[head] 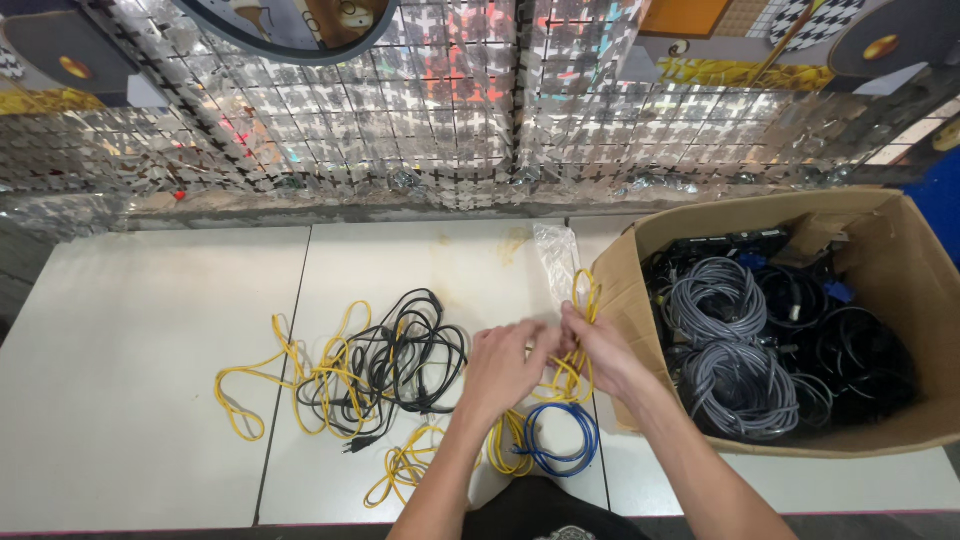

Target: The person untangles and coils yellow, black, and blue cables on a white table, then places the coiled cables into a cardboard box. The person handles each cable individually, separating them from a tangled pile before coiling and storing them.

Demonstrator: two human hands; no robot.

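Two hands at frame centre: left hand [503, 362] and right hand [598, 345] both pinched shut on yellow cable [583, 300], beside cardboard box [640, 300]; black cable [410, 360] left, blue cable [565, 440] below.

**A cable-sorting bench in a decorated workroom or stockroom**

This looks like a back-room work area rather than a home. Plain white tables [150, 330] stand pushed together edge to edge, forming one long bench. Loose cables [400, 360] in yellow, black and blue lie tangled across it, and an open cardboard box [625, 300] at the right side is packed with coiled grey and black cables [735, 385] and dark devices, the kind of bulk stock seen in an electronics or event storeroom. Behind the bench hangs a shimmering wall of small mirrored sequin panels [450, 100], with colourful patterned decorations above it, suggesting a display or event backdrop.
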